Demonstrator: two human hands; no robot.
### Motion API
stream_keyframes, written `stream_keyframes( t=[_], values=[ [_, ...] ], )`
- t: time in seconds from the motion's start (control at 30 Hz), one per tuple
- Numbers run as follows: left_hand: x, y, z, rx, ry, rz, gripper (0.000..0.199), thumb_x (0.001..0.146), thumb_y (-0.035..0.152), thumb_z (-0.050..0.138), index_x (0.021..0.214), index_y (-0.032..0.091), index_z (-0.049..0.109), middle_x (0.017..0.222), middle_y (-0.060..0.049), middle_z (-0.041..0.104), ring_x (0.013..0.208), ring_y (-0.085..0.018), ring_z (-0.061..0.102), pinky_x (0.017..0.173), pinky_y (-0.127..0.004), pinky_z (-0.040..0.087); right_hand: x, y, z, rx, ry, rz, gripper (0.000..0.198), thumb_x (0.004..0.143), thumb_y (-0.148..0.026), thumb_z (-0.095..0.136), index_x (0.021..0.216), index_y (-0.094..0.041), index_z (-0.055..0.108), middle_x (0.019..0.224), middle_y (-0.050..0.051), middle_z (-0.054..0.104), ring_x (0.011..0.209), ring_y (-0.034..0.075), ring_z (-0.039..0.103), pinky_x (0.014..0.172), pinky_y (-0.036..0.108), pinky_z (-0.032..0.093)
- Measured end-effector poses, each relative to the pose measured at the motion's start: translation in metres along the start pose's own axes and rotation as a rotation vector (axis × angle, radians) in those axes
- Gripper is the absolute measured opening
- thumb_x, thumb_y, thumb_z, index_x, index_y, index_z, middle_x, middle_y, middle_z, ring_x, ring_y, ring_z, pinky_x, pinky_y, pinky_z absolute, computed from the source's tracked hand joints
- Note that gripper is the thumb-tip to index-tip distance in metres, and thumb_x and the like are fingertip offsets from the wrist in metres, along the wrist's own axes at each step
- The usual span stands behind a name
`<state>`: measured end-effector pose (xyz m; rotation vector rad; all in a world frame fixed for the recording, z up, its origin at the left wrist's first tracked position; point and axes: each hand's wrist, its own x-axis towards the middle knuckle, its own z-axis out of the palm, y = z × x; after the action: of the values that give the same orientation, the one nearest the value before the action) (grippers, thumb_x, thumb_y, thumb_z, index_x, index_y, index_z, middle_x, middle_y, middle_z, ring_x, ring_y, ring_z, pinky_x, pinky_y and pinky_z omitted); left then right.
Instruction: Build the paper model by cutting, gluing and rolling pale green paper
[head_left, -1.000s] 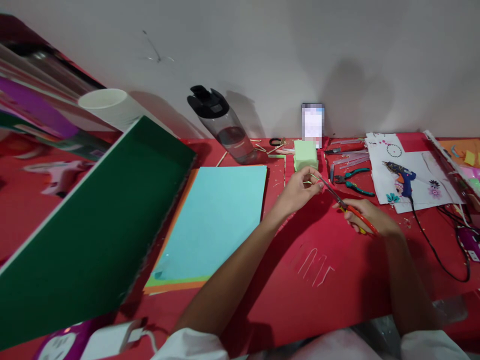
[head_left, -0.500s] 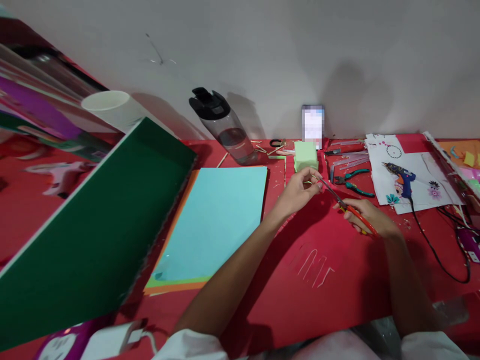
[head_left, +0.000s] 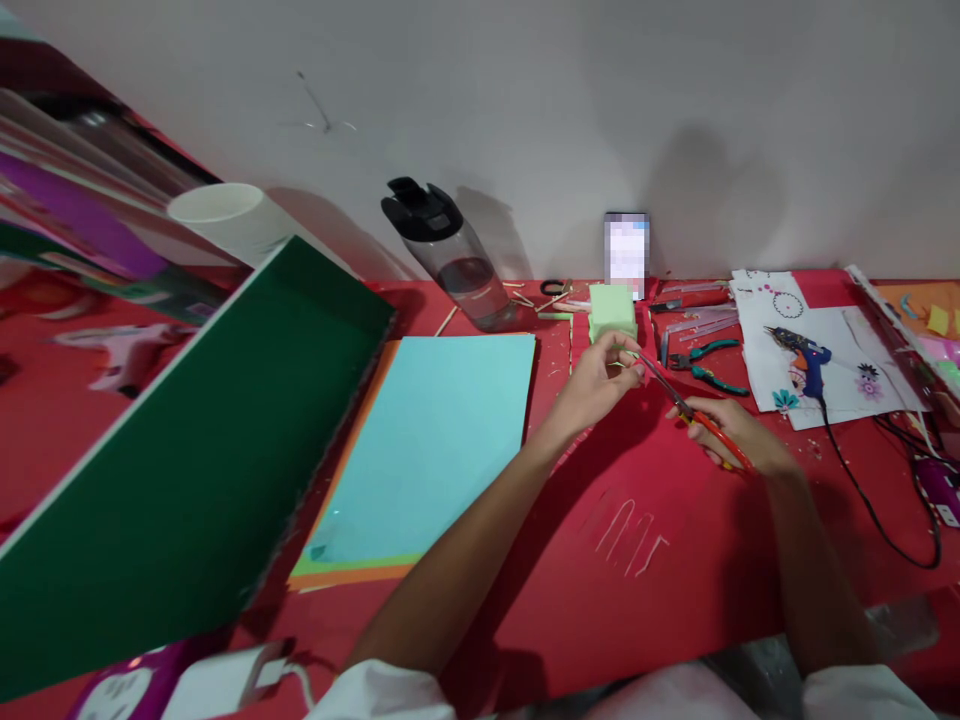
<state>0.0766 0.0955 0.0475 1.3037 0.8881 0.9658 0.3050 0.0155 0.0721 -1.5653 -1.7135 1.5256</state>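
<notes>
Scissors (head_left: 684,406) right of centre, slim metal blades slanting far-left, red and yellow handles gripped in my right hand (head_left: 739,425). My left hand (head_left: 600,380) curled narrow at blade tips; cannot tell what, if anything, fingertips pinch. Blades slipping this close could nick fingertips. Just beyond: pale green block (head_left: 613,306), boxy, matte. Left: smooth blue paper (head_left: 442,440), then stiff green board (head_left: 210,450), ragged edge.

Scissors (head_left: 684,406) with red-and-yellow handles slant, blades pointing forward-left.
</notes>
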Motion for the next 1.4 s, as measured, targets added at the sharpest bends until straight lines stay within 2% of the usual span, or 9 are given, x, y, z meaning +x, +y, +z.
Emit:
stream_keyframes(
  t=[0.17, 0.37, 0.6, 0.73, 0.93, 1.23, 1.4],
  values=[
    [0.0, 0.001, 0.0, -0.007, 0.001, -0.003, 0.017, 0.089, 0.015, 0.067, 0.099, 0.021, 0.055, 0.078, 0.003, 0.062, 0.074, -0.013, 0.066, 0.077, -0.031, 0.054, 0.0, 0.001, 0.0, -0.013, -0.001, -0.001, 0.049, 0.092, -0.058, 0.064, 0.118, -0.017, 0.067, 0.067, -0.004, 0.055, 0.046, 0.009, 0.042, 0.046, 0.023, 0.035],
    [0.0, -0.001, -0.001, -0.016, 0.001, 0.005, 0.018, 0.088, 0.016, 0.068, 0.099, 0.022, 0.056, 0.078, 0.003, 0.062, 0.076, -0.014, 0.067, 0.078, -0.032, 0.054, 0.001, 0.0, 0.001, -0.017, 0.007, -0.03, 0.049, 0.093, -0.058, 0.062, 0.118, -0.016, 0.067, 0.077, -0.001, 0.059, 0.049, 0.009, 0.043, 0.048, 0.023, 0.036],
    [0.001, -0.003, -0.003, -0.038, 0.008, 0.02, 0.018, 0.088, 0.015, 0.069, 0.099, 0.021, 0.056, 0.079, 0.004, 0.059, 0.075, -0.014, 0.066, 0.077, -0.031, 0.054, 0.003, 0.002, 0.003, -0.025, 0.006, -0.076, 0.044, 0.091, -0.048, 0.063, 0.12, -0.015, 0.066, 0.077, 0.0, 0.058, 0.057, 0.011, 0.044, 0.053, 0.023, 0.035],
    [0.002, -0.003, -0.006, -0.032, 0.0, 0.024, 0.021, 0.087, 0.018, 0.072, 0.101, 0.021, 0.056, 0.08, 0.004, 0.06, 0.075, -0.014, 0.067, 0.077, -0.03, 0.054, 0.006, 0.003, 0.004, -0.044, 0.015, -0.108, 0.048, 0.084, -0.047, 0.067, 0.119, -0.014, 0.067, 0.08, 0.001, 0.062, 0.062, 0.013, 0.048, 0.058, 0.025, 0.038],
    [0.001, -0.003, -0.006, -0.022, -0.042, 0.041, 0.021, 0.088, 0.019, 0.071, 0.101, 0.021, 0.054, 0.078, 0.004, 0.061, 0.075, -0.014, 0.066, 0.078, -0.031, 0.053, 0.01, 0.007, 0.006, -0.111, 0.037, -0.145, 0.045, 0.085, -0.044, 0.065, 0.12, -0.016, 0.069, 0.086, 0.005, 0.069, 0.07, 0.018, 0.057, 0.063, 0.027, 0.043],
    [0.002, -0.003, -0.006, -0.024, -0.05, 0.041, 0.022, 0.088, 0.021, 0.072, 0.1, 0.021, 0.054, 0.078, 0.004, 0.06, 0.074, -0.013, 0.066, 0.076, -0.03, 0.053, 0.014, 0.015, 0.007, -0.091, 0.059, -0.206, 0.052, 0.09, -0.059, 0.065, 0.119, -0.016, 0.07, 0.089, 0.007, 0.071, 0.072, 0.019, 0.058, 0.063, 0.027, 0.044],
    [0.001, -0.001, -0.006, -0.02, -0.043, 0.041, 0.02, 0.088, 0.018, 0.07, 0.1, 0.021, 0.054, 0.078, 0.004, 0.06, 0.074, -0.013, 0.066, 0.075, -0.03, 0.052, 0.013, 0.011, 0.008, -0.046, 0.054, -0.197, 0.045, 0.091, -0.051, 0.065, 0.117, -0.015, 0.069, 0.084, 0.004, 0.068, 0.067, 0.015, 0.056, 0.061, 0.025, 0.042]
  ],
)
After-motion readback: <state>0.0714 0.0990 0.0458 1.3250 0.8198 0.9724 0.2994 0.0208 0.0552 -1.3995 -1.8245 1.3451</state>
